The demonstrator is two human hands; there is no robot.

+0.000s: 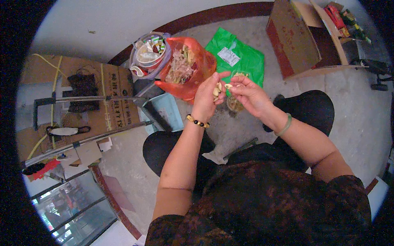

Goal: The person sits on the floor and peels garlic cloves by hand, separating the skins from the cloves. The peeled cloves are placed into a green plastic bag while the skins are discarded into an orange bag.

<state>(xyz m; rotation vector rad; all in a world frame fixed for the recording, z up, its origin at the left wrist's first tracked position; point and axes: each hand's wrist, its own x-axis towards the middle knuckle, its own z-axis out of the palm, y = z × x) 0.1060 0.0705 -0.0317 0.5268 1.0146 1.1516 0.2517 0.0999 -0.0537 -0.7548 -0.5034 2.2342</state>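
Observation:
My left hand (205,94) is cupped around several pale, oval pieces (217,90), like nuts or peeled cloves; their exact kind is unclear. Between the thumb and fingertips of my right hand (254,97) is one similar pale piece (228,86). The two hands are close together in front of me. Just beyond the right fingers, more pale pieces (241,74) lie over a green plastic bag (252,58). Below the right fingers sits a clear plastic container (235,105) with brownish contents, partly hidden by that hand.
An orange-red plastic bag (206,57) of scraps stands beside a lined waste bin (134,53). A light-blue dustpan (174,109) lies near my left knee. Cardboard boxes stand at left (126,89) and upper right (292,37). A glass-paned frame (74,203) is at lower left.

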